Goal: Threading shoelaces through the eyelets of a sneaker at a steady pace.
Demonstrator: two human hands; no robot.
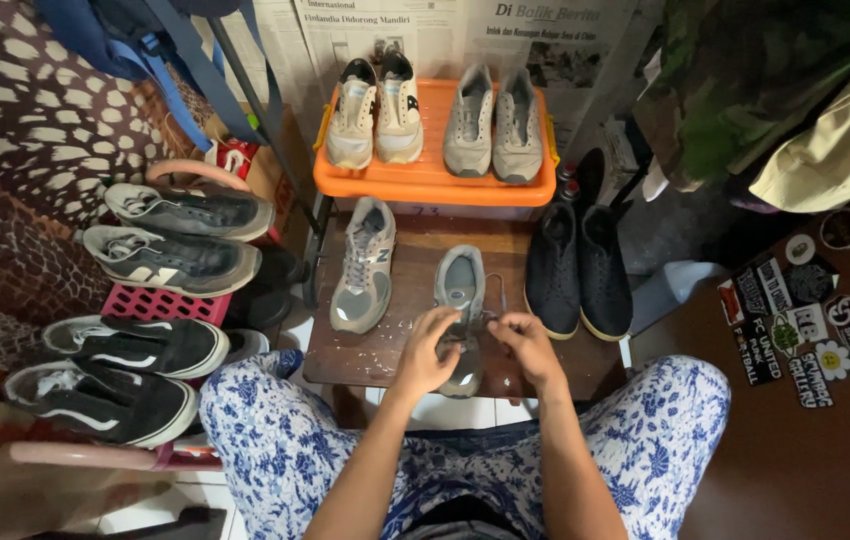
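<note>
Left hand: the left hand (428, 352) lies on the laces and tongue of the grey sneaker (461, 305), fingers curled down over them; whether they pinch a lace cannot be told.
Right hand: the right hand (525, 345) sits just beside the shoe at its 3 o'clock, fingertips closed on what looks like a lace end drawn out to that side.
Shoe in hand: the grey sneaker stands upright on the wooden stool (405, 345), toe toward the person, at 12 o'clock from the lap.
Progress: judged from the frame, the lacing is under way; a loose lace loops out near the shoe's 2 o'clock, so no finished knot shows. Its mate (364, 265), at 10 o'clock on the same stool, looks already laced.
Surface: dark brown wood, scuffed and flecked with pale marks, between the person's knees in blue-and-white floral trousers (275, 420).
Ahead: at 12 o'clock an orange tray (432, 180) holds a cream pair and a grey pair; newspaper sheets (465, 30) hang behind it.
Right: a black pair (577, 272) at 2 o'clock; stickers (795, 330) on a brown surface at 3 o'clock; clothes hang above.
Left: dark sneakers (175, 235) at 9 to 10 o'clock, resting on a pink crate (160, 303), and a black pair with white stripes below.
</note>
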